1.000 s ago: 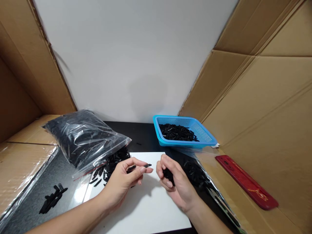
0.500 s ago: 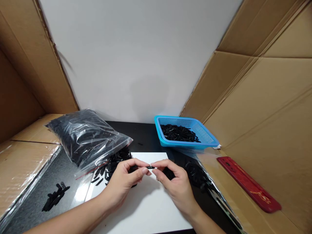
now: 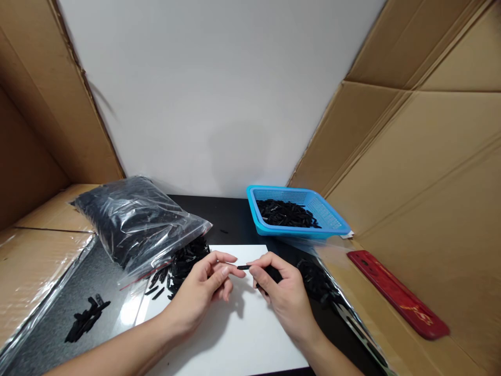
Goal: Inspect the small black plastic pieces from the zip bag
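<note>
Between the thumb and index finger of my right hand (image 3: 285, 290) is a small slim black piece (image 3: 243, 267), lying level over the white sheet (image 3: 235, 334). My left hand (image 3: 203, 282) is at its left end with fingers apart; a fingertip is beside or touching the piece, I cannot tell which. More black shows behind my right fingers, and whether it is in the palm or on the sheet is unclear. A loose pile of similar black pieces (image 3: 188, 261) spreads behind my left hand, partly covered by it.
A clear bag (image 3: 136, 219) full of black pieces rests at the back left. A blue basket (image 3: 336, 225) holding more stands at the back right. Small black heaps lie at far left (image 3: 86, 319) and right (image 3: 315, 279). A red case (image 3: 399, 295) lies near the cardboard wall (image 3: 430, 198).
The fingers of my left hand have loosened and spread from the black piece. My right hand keeps it pinched and has turned it slightly; its dotted face no longer shows.
</note>
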Demonstrator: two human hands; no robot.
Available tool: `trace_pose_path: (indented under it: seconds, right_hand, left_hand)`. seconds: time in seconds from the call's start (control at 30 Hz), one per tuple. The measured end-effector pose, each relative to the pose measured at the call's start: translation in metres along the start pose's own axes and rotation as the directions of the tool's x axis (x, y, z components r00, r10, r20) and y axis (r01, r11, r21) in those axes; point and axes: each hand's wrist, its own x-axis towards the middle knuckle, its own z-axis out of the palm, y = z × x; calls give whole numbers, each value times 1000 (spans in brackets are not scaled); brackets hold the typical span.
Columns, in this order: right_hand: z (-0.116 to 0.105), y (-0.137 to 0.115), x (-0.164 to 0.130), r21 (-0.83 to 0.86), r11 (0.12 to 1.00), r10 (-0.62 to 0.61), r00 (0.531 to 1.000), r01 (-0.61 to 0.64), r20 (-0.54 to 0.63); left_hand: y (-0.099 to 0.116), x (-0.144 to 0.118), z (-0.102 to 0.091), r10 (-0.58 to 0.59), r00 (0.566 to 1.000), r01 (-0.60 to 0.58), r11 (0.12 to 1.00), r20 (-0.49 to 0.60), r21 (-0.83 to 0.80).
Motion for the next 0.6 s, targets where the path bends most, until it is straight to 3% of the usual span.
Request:
trace_pose_path:
  seconds: [0.1, 0.27, 0.33, 0.5, 0.6]
  right_hand:
    - [1, 0, -1, 47, 998, 29, 1000, -29, -2]
    - [3, -5, 0, 207, 971, 118, 993, -117, 5]
    - [4, -8, 1, 321, 928, 180, 982, -187, 52]
    - [2, -10, 6, 579, 726, 272, 929, -370, 252]
    - [-1, -7, 8, 542, 760, 266, 932, -359, 244]
  left_hand:
    - [3, -1, 1, -34, 999, 35, 999, -9, 27]
    - [2, -4, 0, -89, 996, 91, 990, 23, -108]
    - [-1, -3, 0, -88, 995, 92, 990, 40, -105]
    - [-5, -1, -3, -37, 995, 43, 997, 98, -56]
    - [-5, -1, -4, -17, 994, 22, 998, 108, -50]
